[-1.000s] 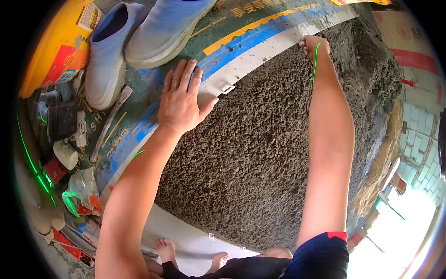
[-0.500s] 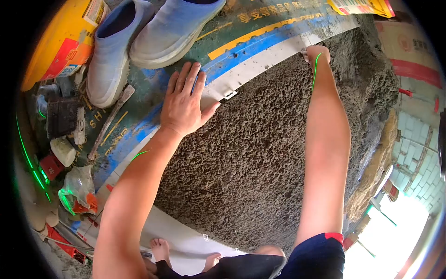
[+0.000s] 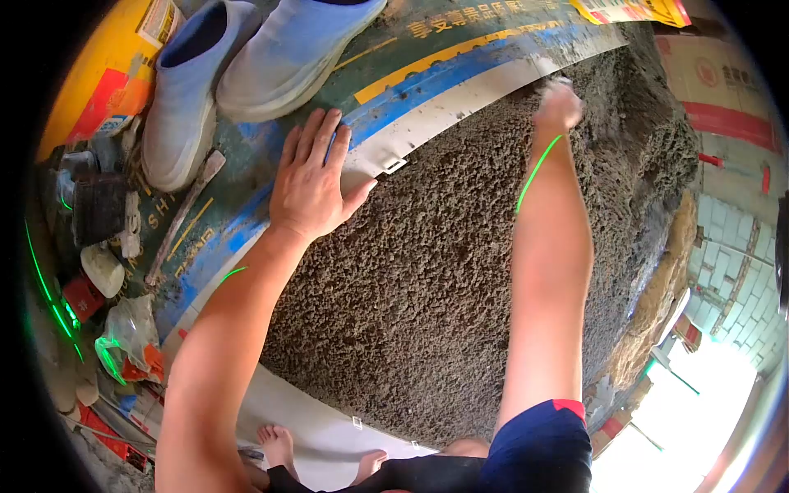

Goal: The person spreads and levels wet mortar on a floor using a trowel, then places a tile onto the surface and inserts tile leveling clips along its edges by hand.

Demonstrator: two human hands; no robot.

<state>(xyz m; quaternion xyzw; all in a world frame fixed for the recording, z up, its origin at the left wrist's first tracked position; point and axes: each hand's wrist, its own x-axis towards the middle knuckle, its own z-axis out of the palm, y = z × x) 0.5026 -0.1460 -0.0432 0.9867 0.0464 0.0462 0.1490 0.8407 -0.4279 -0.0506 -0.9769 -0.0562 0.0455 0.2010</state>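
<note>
My left hand [image 3: 310, 177] lies flat with fingers spread on the white tile strip [image 3: 448, 123] and the blue-marked green sheet beside it. Its thumb rests near a small white plastic clip [image 3: 395, 166] on the tile edge. My right arm stretches to the far end of the grey, crumbly mortar bed [image 3: 411, 279]. There my right hand [image 3: 560, 105] is smeared by motion, close to the tile edge. Its fingers cannot be made out, nor whether anything is in them. A green laser line crosses both forearms.
Blue-grey slip-on shoes [image 3: 288, 62] stand on the sheet beyond my left hand. A yellow bucket [image 3: 99, 70], a stick [image 3: 185, 218] and a plastic bag [image 3: 131, 333] are at the left. White tile [image 3: 308, 411] with clips lies by bare feet. Rough mortar rises at the right.
My right hand has shifted slightly and is now blurred, with the laser line lower on its forearm. My left hand stays at the same place on the tile edge; the whole view has moved a little.
</note>
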